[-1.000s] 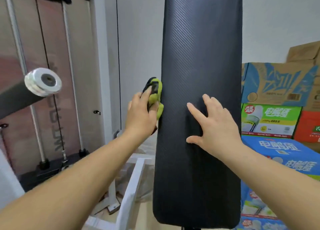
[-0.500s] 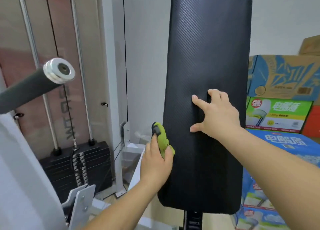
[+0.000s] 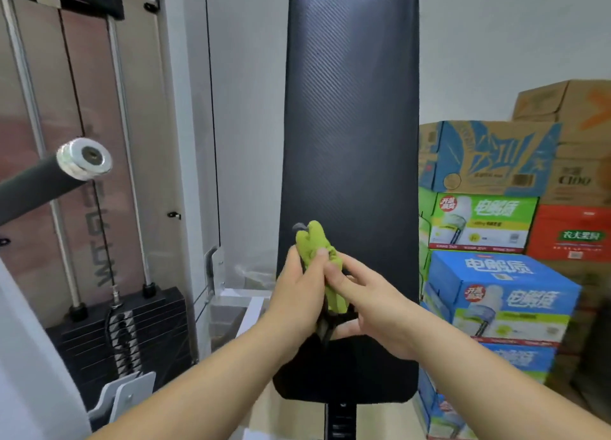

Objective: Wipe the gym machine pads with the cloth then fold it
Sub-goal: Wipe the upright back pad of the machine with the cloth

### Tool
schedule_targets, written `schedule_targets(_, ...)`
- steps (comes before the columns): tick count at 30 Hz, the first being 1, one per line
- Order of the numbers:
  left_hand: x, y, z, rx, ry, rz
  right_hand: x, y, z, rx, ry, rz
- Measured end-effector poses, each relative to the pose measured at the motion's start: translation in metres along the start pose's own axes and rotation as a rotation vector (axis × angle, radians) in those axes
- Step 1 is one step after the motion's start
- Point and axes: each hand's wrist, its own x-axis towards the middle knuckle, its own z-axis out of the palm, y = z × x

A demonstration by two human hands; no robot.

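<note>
Both my hands pinch the bunched green cloth (image 3: 319, 267) at centre frame, before the black pad (image 3: 350, 142): left hand (image 3: 297, 294) gripping, right hand (image 3: 373, 302) fingertips closing. Soft, light, floppy; I'd take its corners.

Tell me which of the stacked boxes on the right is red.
The red box, far right beneath a plain brown carton; its neighbours are green and blue.

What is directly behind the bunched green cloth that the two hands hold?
Behind the bunched green cloth stands the tall black textured pad. The left hand and right hand cover part of its lower face.
</note>
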Motion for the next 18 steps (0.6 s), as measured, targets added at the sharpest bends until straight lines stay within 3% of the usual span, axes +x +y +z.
schedule_targets(2, 0.016, 0.016, 0.014, 0.081, -0.021, 0.093, -0.001, -0.018, -0.004, 0.044, 0.092, -0.121)
schedule_targets(5, 0.043, 0.039, 0.01, 0.377, 0.121, 0.221, 0.018, -0.048, -0.019, -0.144, 0.549, -0.275)
schedule_targets(7, 0.053, 0.05, 0.005, 0.322, 0.102, 0.215, 0.041, -0.071, -0.032, -0.387, 0.765, -0.439)
schedule_targets(9, 0.056, 0.049, 0.005, 0.275, -0.001, 0.178, 0.063, -0.083, -0.038, -0.8, 0.854, -0.578)
schedule_targets(12, 0.06, 0.029, 0.006, 0.323, -0.083, 0.158, 0.086, -0.056, -0.031, -1.234, 0.737, -0.597)
schedule_targets(15, 0.065, 0.018, -0.001, 0.375, -0.059, 0.122, 0.085, -0.018, -0.028, -1.444, 0.525, -0.51)
schedule_targets(18, 0.069, 0.017, -0.009, 0.562, 0.024, 0.217, 0.084, -0.019, -0.048, -1.64, 0.504, -0.616)
